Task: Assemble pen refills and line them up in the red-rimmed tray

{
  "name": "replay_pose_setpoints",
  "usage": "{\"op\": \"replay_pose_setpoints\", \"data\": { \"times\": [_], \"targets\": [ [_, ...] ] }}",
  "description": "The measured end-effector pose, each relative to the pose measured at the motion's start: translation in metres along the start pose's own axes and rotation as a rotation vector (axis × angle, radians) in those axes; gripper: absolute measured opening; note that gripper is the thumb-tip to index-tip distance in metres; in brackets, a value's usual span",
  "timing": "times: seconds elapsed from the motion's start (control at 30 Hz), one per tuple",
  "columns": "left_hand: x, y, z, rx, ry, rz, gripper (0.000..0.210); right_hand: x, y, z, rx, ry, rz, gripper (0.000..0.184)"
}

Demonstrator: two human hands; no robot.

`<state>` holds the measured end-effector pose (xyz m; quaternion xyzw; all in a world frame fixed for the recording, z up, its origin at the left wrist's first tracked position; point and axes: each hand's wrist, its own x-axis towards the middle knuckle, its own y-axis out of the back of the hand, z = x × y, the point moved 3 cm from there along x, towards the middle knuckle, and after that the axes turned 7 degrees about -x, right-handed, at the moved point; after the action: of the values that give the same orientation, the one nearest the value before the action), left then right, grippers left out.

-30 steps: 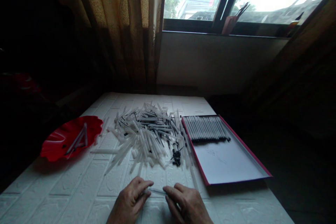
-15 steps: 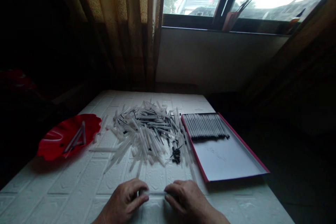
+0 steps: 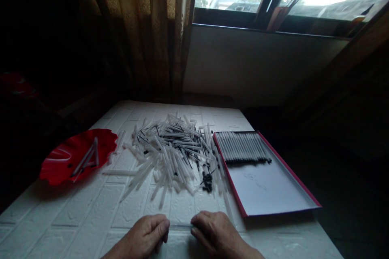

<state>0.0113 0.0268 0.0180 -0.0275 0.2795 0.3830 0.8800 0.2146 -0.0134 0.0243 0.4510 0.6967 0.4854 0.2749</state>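
Note:
Near the front of the table, my left hand (image 3: 152, 232) is closed, its fingers curled in and thumb resting along them. My right hand (image 3: 214, 230) faces it across a small gap, with thumb and fingers bent together. Whatever either hand holds is hidden; a faint line between them cannot be told from the table's grooves. Beyond the hands lies a loose heap of clear pen barrels (image 3: 174, 162) mixed with dark, thin refills (image 3: 182, 142). A small cluster of black pen parts (image 3: 207, 181) is at the heap's right front.
To the right, a shallow red-edged box lid (image 3: 270, 190) holds a row of black-tipped pens (image 3: 243, 147) at its far end. A red scalloped dish (image 3: 62, 162) with a few barrels stands left on the white brick-patterned table (image 3: 88, 206). A curtain and window are behind.
The thin, pale rod that spanned both hands no longer shows between them. My left hand has turned and closed further; my right hand has hardly moved. The view has shifted slightly.

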Motion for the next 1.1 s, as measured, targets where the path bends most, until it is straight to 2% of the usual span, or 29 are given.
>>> {"op": "replay_pose_setpoints", "data": {
  "times": [0.1,0.3,0.43,0.6,0.83,1.03,1.1],
  "targets": [
    [0.001,0.002,0.004,0.002,-0.005,0.014,0.061,0.003,-0.005,0.001,-0.009,0.018,-0.009,0.018],
    [0.008,0.002,-0.001,-0.090,0.180,-0.112,0.061,0.005,-0.019,0.001,-0.038,0.079,0.006,0.026],
    [0.013,0.004,0.003,-0.104,0.243,-0.129,0.059,0.006,-0.021,0.002,-0.028,0.086,0.062,0.031],
    [0.017,0.004,0.003,-0.094,0.264,-0.136,0.057,0.008,-0.023,0.003,-0.070,0.076,0.056,0.026],
    [0.019,0.004,0.002,-0.084,0.283,-0.109,0.059,0.005,-0.049,0.006,-0.160,0.004,0.159,0.021],
    [0.032,0.003,-0.021,-0.071,0.248,-0.115,0.065,0.009,-0.051,0.009,-0.130,-0.031,0.163,0.001],
    [0.038,0.004,-0.026,-0.089,0.258,-0.102,0.065,0.011,-0.052,0.010,-0.079,-0.094,0.184,0.013]
  ]
}}
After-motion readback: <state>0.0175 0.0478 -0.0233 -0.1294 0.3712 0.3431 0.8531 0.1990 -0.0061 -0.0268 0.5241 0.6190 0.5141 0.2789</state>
